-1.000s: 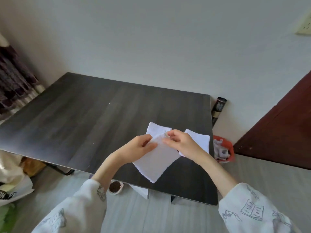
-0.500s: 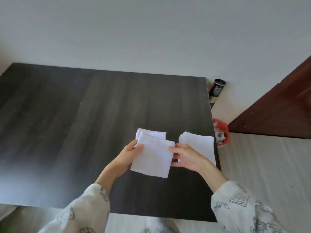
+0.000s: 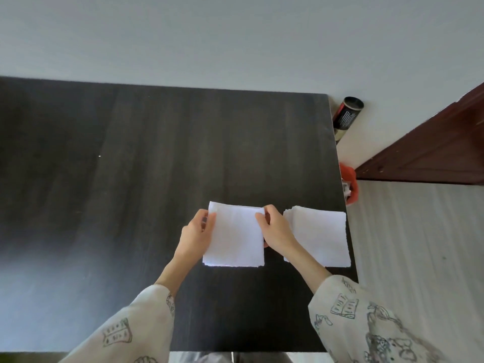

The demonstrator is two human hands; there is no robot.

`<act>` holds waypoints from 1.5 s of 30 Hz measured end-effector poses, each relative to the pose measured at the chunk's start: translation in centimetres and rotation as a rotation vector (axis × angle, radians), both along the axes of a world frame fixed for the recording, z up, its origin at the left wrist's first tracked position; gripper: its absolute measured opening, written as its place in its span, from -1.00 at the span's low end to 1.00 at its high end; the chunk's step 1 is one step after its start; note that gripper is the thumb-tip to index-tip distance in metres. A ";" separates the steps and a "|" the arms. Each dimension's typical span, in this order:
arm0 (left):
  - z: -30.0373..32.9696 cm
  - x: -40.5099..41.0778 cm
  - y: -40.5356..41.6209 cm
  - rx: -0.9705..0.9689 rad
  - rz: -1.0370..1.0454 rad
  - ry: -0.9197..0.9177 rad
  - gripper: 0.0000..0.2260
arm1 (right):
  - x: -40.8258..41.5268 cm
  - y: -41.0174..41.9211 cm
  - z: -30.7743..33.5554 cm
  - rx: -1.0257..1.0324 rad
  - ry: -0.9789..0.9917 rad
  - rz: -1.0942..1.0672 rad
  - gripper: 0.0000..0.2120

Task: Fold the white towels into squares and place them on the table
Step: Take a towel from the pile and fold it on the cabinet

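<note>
Where the dark table (image 3: pixel 157 166) runs to its right edge, a folded towel stack (image 3: pixel 318 235) lies flat, near the front-right corner. Just left of it, apart, a white towel (image 3: pixel 234 237) folded square sits on the tabletop w/ both hands on it: left hand (image 3: pixel 196 235) pinches its left edge, right hand (image 3: pixel 276 229) pinches its right edge nr the far corner. Off the right edge: black tube (image 3: pixel 345 117) leaning on the wall, orange bin (image 3: pixel 349 186).

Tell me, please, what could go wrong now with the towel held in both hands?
The folded towel seems only pinched at its far corners by the left hand and right hand, so its layers may slip apart on release. The folded stack lies near the table edge; a nudge could push it off.
</note>
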State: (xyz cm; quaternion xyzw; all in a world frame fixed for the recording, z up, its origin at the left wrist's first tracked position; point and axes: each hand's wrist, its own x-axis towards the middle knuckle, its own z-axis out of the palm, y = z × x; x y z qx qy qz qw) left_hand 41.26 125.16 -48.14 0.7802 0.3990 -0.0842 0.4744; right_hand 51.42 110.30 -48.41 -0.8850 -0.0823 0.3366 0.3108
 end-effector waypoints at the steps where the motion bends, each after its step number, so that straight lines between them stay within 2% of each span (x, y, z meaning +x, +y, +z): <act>1: -0.1 0.0 0.0 0.016 -0.012 0.008 -0.76 | 0.0 0.1 -0.1 -0.009 -0.019 -0.001 -0.69; 9: -0.1 0.1 0.2 0.269 -0.114 0.153 -0.72 | -0.2 0.7 -0.9 -0.026 -0.135 -0.031 -0.68; 11: 0.1 -0.1 0.3 0.319 -0.081 0.149 -0.73 | -0.5 0.7 -0.9 -0.031 -0.162 -0.065 -0.64; 13: 0.3 -0.5 0.4 0.461 -0.034 0.024 -0.76 | -1.1 0.5 -0.7 -0.071 -0.291 -0.098 -0.59; 15: 0.4 -0.9 0.2 0.706 -0.112 -0.187 -0.80 | -2.1 0.3 -0.5 -0.136 -0.519 -0.023 -0.59; 17: 0.0 -1.0 -0.5 0.871 -0.293 -0.339 -0.77 | -3.3 0.4 -0.9 -0.137 -0.718 0.104 -0.62; 19: -0.8 -0.7 -1.3 0.925 -0.557 -0.348 -0.70 | -4.1 0.6 -2.0 -0.120 -0.761 0.236 -0.59; 21: -2.0 -0.4 -1.7 0.933 -0.725 -0.230 -0.60 | -4.4 0.9 -3.0 -0.153 -0.748 0.362 -0.56; 25: -4.6 -0.7 -0.3 0.896 -0.735 -0.053 -0.56 | -4.2 1.7 -3.6 -0.273 -0.636 0.451 -0.41; 31: -6.3 -0.5 0.3 0.815 -0.761 -0.049 -0.53 | -4.2 1.6 -6.0 -0.298 -0.600 0.455 -0.47; 39: -7.0 -0.4 0.2 0.726 -0.759 -0.005 -0.52 | -4.4 1.9 -6.5 -0.260 -0.565 0.422 -0.47; 45: -4.4 1.1 1.3 0.811 -0.787 -0.010 -0.55 | -3.9 1.1 -4.7 -0.152 -0.451 0.386 -0.37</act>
